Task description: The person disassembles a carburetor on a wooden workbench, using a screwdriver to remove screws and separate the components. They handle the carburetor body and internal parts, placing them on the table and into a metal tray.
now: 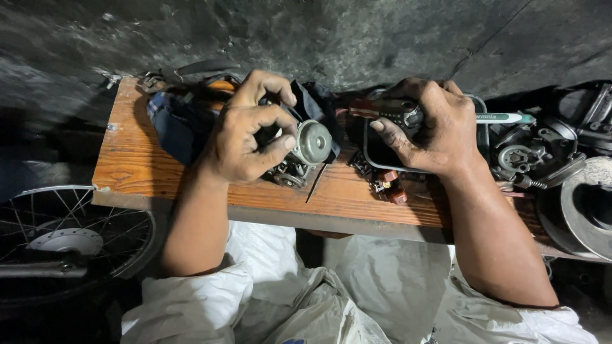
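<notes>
Gripping a round grey metal part (312,142) with the left hand (245,137), thumb and fingers curled narrow around its rim, just above the middle of a worn wooden plank (134,159). Closing the right hand (433,130) in a full fist around a tool with a green and white end (503,118), over a dark tray with a grey rim (371,162); working tip hidden under the fingers, so cannot tell what it meets.

Judged from the grips: mid-way through work on a small mechanism, 1 hand steadying, 1 hand driving. Any turning of the tool would call for a firm hold on the grey part and care not to scatter the loose bits below.

Lying close by on the plank: small red parts (392,188) just beside the tray, a thin dark pin (315,183) below the grey part, a blue cloth bundle (178,124) behind the left wrist. Crowding the right end: greasy gears (516,156) and a brake disc (586,204). Resting low at left: a spoked wheel (70,229). Beyond, only rough dark floor (319,32), dimly lit; white trousers (382,280) under the plank.
</notes>
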